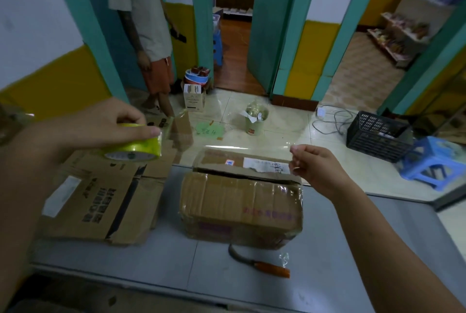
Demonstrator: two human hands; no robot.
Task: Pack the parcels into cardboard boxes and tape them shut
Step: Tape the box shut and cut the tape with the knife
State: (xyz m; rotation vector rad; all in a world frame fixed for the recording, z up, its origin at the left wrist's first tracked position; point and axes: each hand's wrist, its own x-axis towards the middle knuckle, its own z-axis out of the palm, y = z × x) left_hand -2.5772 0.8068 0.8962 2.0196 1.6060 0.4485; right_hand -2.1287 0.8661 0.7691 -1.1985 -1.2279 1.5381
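While the left hand (100,121) grips a yellow-green tape roll (135,147) and the right hand (314,166) pinches its clear strip (247,146), the taped brown cardboard box (240,208) sits below on the grey table (340,249), flattened cardboard (100,201) left of the box, an orange-handled knife (262,263) before it.

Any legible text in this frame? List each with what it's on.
None can be quoted with certainty.
Flattened cardboard box: large black printed characters, too blurred to read.
Taped box: purple stamped line on its side, blurred.
White label on the taped box's top flap: handwriting, too small.
Small white carton on the floor: print, too small.
Green paper on the floor: handwriting, illegible.
Tape roll core: marks, blurred.
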